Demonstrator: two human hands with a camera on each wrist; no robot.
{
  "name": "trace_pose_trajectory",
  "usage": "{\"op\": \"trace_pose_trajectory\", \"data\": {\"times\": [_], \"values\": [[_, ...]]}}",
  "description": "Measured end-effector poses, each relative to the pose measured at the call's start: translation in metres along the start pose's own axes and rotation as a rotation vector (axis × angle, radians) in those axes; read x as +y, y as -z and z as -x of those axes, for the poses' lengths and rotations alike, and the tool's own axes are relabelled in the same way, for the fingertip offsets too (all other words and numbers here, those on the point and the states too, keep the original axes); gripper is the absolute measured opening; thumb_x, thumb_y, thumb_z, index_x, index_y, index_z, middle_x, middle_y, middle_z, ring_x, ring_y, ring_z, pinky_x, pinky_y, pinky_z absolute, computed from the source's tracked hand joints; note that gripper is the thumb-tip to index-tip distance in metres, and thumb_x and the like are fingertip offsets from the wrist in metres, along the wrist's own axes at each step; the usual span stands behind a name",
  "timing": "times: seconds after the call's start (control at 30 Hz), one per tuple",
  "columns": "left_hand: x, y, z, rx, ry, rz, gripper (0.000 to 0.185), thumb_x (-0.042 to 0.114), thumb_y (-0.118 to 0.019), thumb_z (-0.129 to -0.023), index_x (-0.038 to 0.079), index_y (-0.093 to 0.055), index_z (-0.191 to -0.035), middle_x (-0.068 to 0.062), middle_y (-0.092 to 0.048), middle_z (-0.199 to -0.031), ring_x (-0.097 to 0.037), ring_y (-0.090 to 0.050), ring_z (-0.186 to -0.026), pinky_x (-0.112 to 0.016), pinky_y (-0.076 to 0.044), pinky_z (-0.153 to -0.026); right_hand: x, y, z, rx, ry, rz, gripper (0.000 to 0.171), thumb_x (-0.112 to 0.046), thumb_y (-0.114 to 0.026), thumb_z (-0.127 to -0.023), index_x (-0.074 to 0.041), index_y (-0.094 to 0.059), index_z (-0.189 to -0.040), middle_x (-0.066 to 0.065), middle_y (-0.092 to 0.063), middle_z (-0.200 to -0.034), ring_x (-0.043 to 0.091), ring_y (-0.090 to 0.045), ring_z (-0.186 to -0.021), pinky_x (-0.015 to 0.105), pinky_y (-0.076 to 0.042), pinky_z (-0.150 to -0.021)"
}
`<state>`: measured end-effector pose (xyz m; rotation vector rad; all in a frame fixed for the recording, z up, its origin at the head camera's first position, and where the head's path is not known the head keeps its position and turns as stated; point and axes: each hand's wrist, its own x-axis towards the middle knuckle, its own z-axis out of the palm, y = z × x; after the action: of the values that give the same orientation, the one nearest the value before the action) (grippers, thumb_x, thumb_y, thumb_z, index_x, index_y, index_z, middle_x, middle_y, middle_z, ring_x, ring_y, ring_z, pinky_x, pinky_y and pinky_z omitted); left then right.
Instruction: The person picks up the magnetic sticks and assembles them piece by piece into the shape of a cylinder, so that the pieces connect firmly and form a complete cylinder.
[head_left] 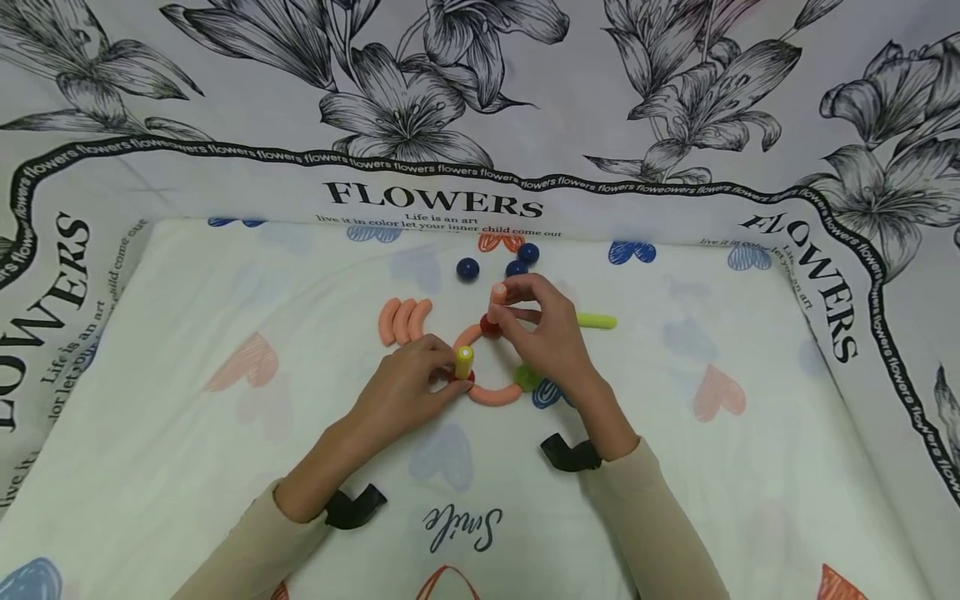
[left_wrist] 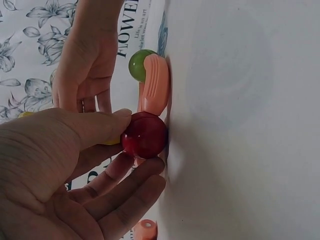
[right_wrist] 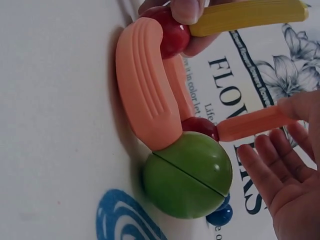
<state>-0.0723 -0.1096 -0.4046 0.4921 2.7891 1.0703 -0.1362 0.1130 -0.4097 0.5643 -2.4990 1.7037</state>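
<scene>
Orange rod is standing upright on far red ball, right hand pinching its top | left hand is gripping upright yellow rod on near red ball | curved ring is lying flat between both hands on the cloth.

Head view high above, facing down, 2 wrist views close, sideways, all sharing the green ball.

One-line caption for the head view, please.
Left hand steadies an upright yellow stick; right hand holds an orange stick on a red ball.
</scene>
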Motion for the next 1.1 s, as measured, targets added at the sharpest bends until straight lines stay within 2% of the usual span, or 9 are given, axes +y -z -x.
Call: {"op": "trace_pose_trajectory", "data": {"times": [0.23,0.37,0.47,0.63,0.8,0.9,1.1], "values": [[0.003,-0.005,0.000,0.008,0.011,-0.001,0.013,0.024,-0.088,-0.088,0.019,-0.079,-0.095,0.000,-0.072,-0.105,-0.015,-0.073,-0.096,-0.035,-0.055,-0.084,-0.003,0.019,0.002,-0.062,0.004,0.047,0.041,-0.017,-0.072,-0.100,-0.006,-0.061,-0.138,0.014,-0.064,-0.134,0.026,-0.066,-0.126,0.045,-0.057,-0.109],[0.002,-0.007,0.003,0.010,0.013,-0.029,0.016,0.024,-0.088,-0.088,0.017,-0.080,-0.100,-0.001,-0.072,-0.105,-0.015,-0.070,-0.094,-0.031,-0.051,-0.080,-0.006,0.030,0.004,-0.055,-0.006,0.102,0.039,-0.017,-0.068,-0.103,-0.005,-0.061,-0.139,0.018,-0.062,-0.137,0.029,-0.064,-0.129,0.049,-0.055,-0.111],[0.001,-0.006,0.003,0.016,0.008,-0.042,0.016,0.023,-0.088,-0.088,0.016,-0.080,-0.100,-0.002,-0.072,-0.104,-0.015,-0.069,-0.092,-0.030,-0.051,-0.077,-0.004,0.038,0.008,-0.025,-0.025,0.158,0.035,-0.018,-0.068,-0.104,-0.006,-0.064,-0.136,0.015,-0.062,-0.136,0.027,-0.063,-0.131,0.047,-0.054,-0.112],[0.001,-0.004,-0.002,0.021,-0.020,-0.023,0.015,0.023,-0.088,-0.088,0.016,-0.079,-0.097,-0.001,-0.073,-0.103,-0.016,-0.073,-0.094,-0.035,-0.054,-0.082,0.006,0.062,0.020,0.024,-0.036,0.309,0.027,-0.011,-0.071,-0.101,-0.005,-0.071,-0.128,0.012,-0.065,-0.132,0.028,-0.063,-0.130,0.049,-0.054,-0.112],[0.001,-0.004,-0.005,0.018,-0.020,-0.015,0.015,0.023,-0.088,-0.089,0.015,-0.079,-0.098,-0.001,-0.073,-0.105,-0.017,-0.075,-0.096,-0.038,-0.056,-0.085,0.018,0.086,0.024,-0.061,-0.107,0.451,0.032,-0.010,-0.071,-0.101,-0.006,-0.069,-0.133,0.015,-0.065,-0.139,0.035,-0.060,-0.136,0.056,-0.048,-0.117],[0.001,-0.004,-0.004,0.015,-0.010,-0.022,0.015,0.023,-0.087,-0.089,0.015,-0.079,-0.099,-0.002,-0.073,-0.106,-0.017,-0.075,-0.096,-0.037,-0.059,-0.085,0.023,0.093,0.024,-0.099,-0.166,0.488,0.035,-0.012,-0.070,-0.102,-0.007,-0.067,-0.136,0.015,-0.064,-0.144,0.037,-0.057,-0.140,0.058,-0.044,-0.120],[0.001,-0.004,-0.002,0.014,-0.020,-0.002,0.023,0.022,-0.088,-0.088,0.012,-0.077,-0.107,-0.003,-0.075,-0.106,-0.017,-0.077,-0.095,-0.037,-0.063,-0.085,0.029,0.100,0.026,-0.124,-0.214,0.508,0.036,-0.011,-0.068,-0.103,-0.008,-0.065,-0.138,0.016,-0.061,-0.147,0.039,-0.054,-0.143,0.059,-0.042,-0.121]]}}
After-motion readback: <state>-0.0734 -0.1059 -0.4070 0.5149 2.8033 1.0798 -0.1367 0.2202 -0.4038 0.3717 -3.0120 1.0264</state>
